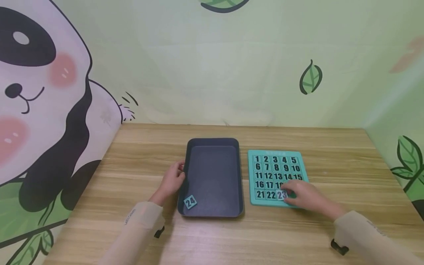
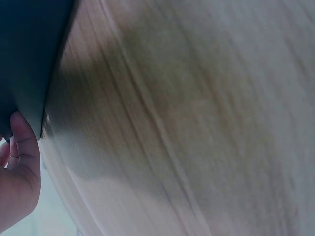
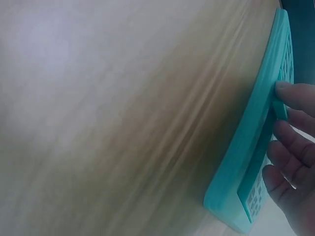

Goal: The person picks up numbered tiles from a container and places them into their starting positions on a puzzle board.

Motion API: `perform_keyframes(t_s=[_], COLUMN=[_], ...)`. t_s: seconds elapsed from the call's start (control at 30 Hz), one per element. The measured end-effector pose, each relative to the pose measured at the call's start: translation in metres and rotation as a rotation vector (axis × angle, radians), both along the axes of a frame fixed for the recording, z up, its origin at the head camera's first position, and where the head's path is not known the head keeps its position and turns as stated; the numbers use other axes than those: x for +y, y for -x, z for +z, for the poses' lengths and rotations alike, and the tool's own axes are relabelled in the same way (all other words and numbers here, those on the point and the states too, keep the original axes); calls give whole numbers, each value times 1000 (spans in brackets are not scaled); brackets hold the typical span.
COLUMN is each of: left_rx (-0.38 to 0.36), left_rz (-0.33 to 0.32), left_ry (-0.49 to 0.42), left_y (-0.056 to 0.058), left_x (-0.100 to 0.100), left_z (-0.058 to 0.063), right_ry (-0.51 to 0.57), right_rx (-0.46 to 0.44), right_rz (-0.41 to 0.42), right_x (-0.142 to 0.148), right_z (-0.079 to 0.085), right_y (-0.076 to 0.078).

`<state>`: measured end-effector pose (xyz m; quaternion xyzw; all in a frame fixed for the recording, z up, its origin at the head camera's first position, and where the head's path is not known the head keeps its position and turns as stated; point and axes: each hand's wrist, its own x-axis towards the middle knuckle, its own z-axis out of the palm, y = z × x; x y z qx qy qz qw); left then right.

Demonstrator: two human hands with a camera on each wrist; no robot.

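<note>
A teal number board (image 1: 252, 200) lies on the table, with number tiles in rows from 1 upward. My right hand (image 1: 306, 197) pinches the 23 tile (image 1: 281, 194) between thumb and fingers at the board's bottom row. In the right wrist view this tile (image 3: 279, 107) sits slightly tilted at the edge of the board's recess. My left hand (image 1: 171, 181) grips the left rim of a dark tray (image 1: 215, 176), its thumb on the rim in the left wrist view. One tile, 24 (image 1: 190, 202), lies in the tray's lower left corner.
The wooden table (image 1: 212, 243) carries the tray and, just right of it, the board, with a narrow gap between. Behind stands a green wall cloth (image 1: 212, 73) with a panda and leaf print. My right hand covers the board's lower right slots.
</note>
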<state>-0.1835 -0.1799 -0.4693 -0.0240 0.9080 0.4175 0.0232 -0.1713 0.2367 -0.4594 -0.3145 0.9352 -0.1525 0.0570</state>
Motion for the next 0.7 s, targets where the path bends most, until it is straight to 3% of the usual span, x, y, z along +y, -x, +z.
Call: perform_keyframes(t_s=[0.3,0.7], left_rx=[6,15], left_rz=[-1,0], left_ry=[-4,1], left_y=[-1,-1], left_x=[0,-1], left_z=[-1,-1], right_ry=[28,22], right_rx=[-94,-104], right_rz=[-26,-32], right_x=[-2,-15], right_z=[-1,12], right_y=[-1,6])
